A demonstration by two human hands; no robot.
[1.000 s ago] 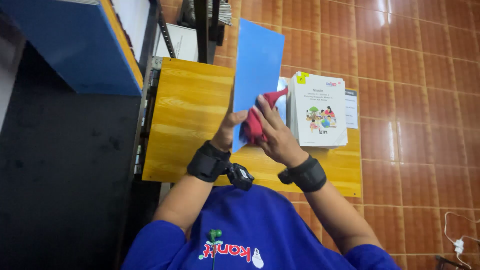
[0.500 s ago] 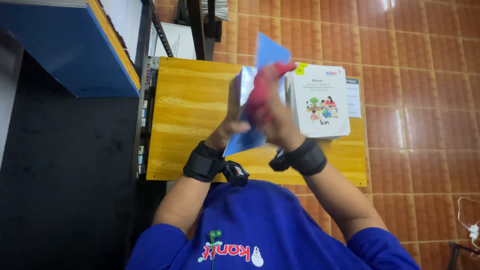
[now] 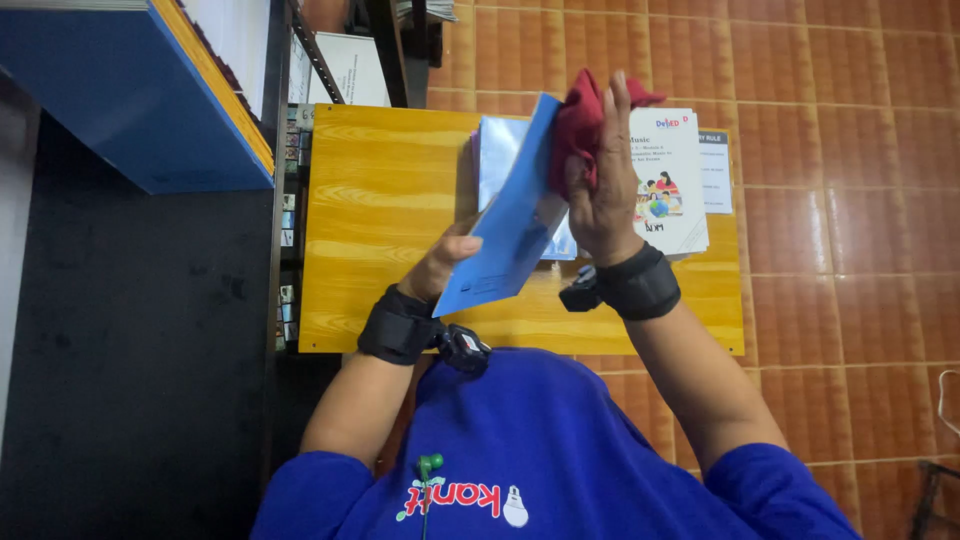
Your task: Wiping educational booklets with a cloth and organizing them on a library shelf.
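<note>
Hands met over the middle of the counter [image 3: 380, 200]. The left hand [image 3: 447, 265] was closed on the lower edge of a thin blue booklet [image 3: 505, 220], thumb across its face and fingers hidden behind it, holding it tilted up off the wood. The right hand [image 3: 600, 185] was raised beside the booklet with its fingers nearly straight, pressing a bunched dark-red cloth [image 3: 580, 125] against the booklet's upper part; the cloth stuck out above the fingertips. Both wrists carried black bands, and each band had a small black device fixed to it.

Behind the booklet, a shiny, clear-covered item lay on the counter, mostly hidden. Just to the right of the right hand, a stack of white illustrated workbooks [image 3: 672, 190] lay flat near the counter's edge, with a sheet of printed paper [image 3: 715, 170] showing from under it. The counter was yellow wood and stood on a floor of reddish-brown tiles [image 3: 830, 150]. To the left stood a blue shelf unit [image 3: 130, 100] with an orange edge, and a dark area lay below it. The person wore a blue shirt [image 3: 540, 460].
</note>
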